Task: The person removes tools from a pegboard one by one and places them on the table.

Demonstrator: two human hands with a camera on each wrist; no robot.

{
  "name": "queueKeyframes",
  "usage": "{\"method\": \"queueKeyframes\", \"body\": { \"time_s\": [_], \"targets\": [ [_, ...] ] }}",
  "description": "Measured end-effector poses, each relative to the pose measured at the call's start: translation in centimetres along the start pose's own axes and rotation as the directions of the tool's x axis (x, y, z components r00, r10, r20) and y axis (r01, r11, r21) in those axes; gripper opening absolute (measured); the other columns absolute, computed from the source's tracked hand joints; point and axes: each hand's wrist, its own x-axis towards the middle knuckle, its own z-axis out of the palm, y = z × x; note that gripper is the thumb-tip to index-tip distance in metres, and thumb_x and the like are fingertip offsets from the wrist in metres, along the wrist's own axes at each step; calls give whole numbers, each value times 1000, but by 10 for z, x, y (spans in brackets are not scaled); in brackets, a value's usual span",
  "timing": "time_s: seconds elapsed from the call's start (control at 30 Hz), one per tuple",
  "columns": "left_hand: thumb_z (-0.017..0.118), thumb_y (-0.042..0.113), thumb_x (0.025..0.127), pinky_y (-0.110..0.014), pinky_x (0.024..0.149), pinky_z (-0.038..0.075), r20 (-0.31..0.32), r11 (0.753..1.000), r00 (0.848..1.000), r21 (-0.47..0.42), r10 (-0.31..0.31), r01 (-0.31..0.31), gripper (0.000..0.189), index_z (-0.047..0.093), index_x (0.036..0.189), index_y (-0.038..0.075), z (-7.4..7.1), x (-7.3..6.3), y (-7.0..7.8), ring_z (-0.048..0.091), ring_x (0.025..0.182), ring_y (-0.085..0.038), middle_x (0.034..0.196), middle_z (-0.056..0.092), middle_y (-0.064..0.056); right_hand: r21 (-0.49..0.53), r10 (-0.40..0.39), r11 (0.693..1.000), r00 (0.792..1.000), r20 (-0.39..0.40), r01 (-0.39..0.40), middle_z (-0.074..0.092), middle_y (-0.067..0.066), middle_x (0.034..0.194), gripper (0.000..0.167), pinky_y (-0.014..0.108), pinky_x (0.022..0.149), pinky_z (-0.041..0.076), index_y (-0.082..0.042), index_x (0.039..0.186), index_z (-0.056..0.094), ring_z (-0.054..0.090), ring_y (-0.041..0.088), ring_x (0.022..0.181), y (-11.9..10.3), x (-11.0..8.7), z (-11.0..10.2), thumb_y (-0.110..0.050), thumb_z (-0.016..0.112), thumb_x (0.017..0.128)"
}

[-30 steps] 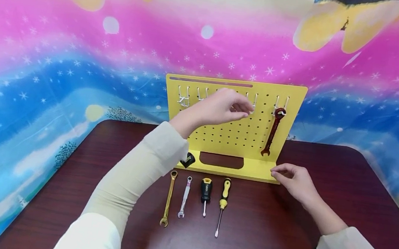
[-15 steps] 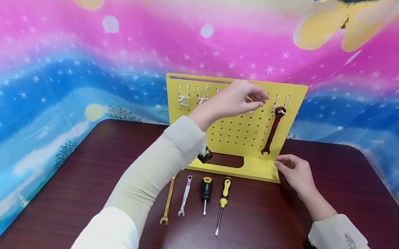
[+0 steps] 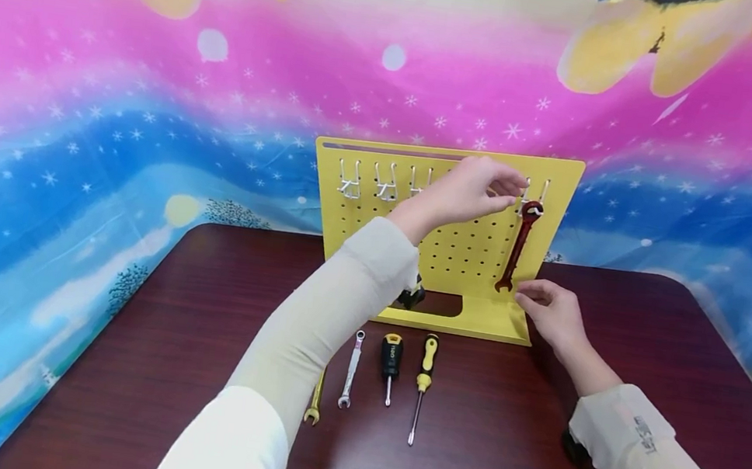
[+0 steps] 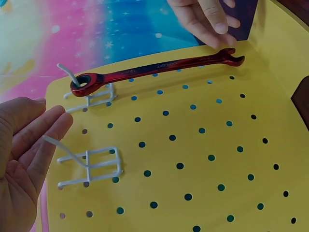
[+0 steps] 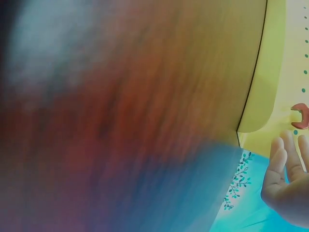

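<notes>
A red combination wrench (image 3: 518, 246) hangs by its ring end from a white hook on the right side of the yellow pegboard (image 3: 441, 246). My left hand (image 3: 476, 193) hovers before the upper board, fingers loosely bent and holding nothing. In the left wrist view, that hand (image 4: 26, 150) is just short of the ring end of the wrench (image 4: 159, 68), beside a bare hook (image 4: 89, 166). My right hand (image 3: 555, 313) is by the board's lower right edge, its fingertips close to the wrench's open end. No object is in its fingers, and the right wrist view shows them extended (image 5: 289, 169).
On the dark wood table (image 3: 237, 272) lie a gold wrench (image 3: 314, 403) partly behind the left sleeve, a small silver wrench (image 3: 350, 372), a stubby screwdriver (image 3: 391, 358) and a longer screwdriver (image 3: 425, 373). More white hooks (image 3: 349, 182) line the board's top left.
My left hand has moved right across the board towards the hung wrench. My right hand has risen a little, nearer its lower end. The wrench stays on its hook.
</notes>
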Motion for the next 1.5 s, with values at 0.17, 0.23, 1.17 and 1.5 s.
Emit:
{"method": "queueKeyframes", "body": {
  "time_s": [0.17, 0.23, 1.17, 1.5],
  "targets": [
    [55, 12, 101, -10, 97, 47, 15, 1000, 1000, 4, -14, 14, 36, 57, 137, 6, 2, 7, -2, 62, 118, -10, 130, 66, -6, 17, -3, 1000, 1000, 26, 2, 68, 26, 119, 32, 17, 70, 52, 2, 123, 65, 64, 17, 92, -2, 5, 3, -18, 62, 98],
    [55, 12, 101, -10, 97, 47, 27, 1000, 999, 3, -19, 19, 36, 57, 137, 6, 4, 10, -2, 62, 118, -10, 131, 66, -6, 26, -7, 1000, 999, 34, 6, 68, 26, 119, 32, 17, 70, 53, 2, 124, 65, 62, 6, 85, -2, 7, 3, -17, 62, 98],
    [61, 12, 99, -9, 90, 49, 3, 999, 1000, -25, -28, 28, 31, 64, 129, 9, 25, 26, -6, 64, 109, -8, 123, 69, -3, 57, -11, 998, 991, 132, 4, 68, 26, 116, 36, 27, 68, 53, 5, 123, 64, 69, 31, 94, -4, 9, 4, -22, 63, 98],
    [61, 13, 99, -9, 90, 49, -6, 999, 999, -12, -37, 37, 30, 65, 128, 9, 27, 26, -5, 65, 108, -7, 121, 70, -2, 7, -10, 1000, 993, 114, 9, 70, 24, 115, 37, 23, 72, 51, 2, 123, 65, 69, 21, 91, 2, 3, -2, -25, 63, 98]
  ]
}}
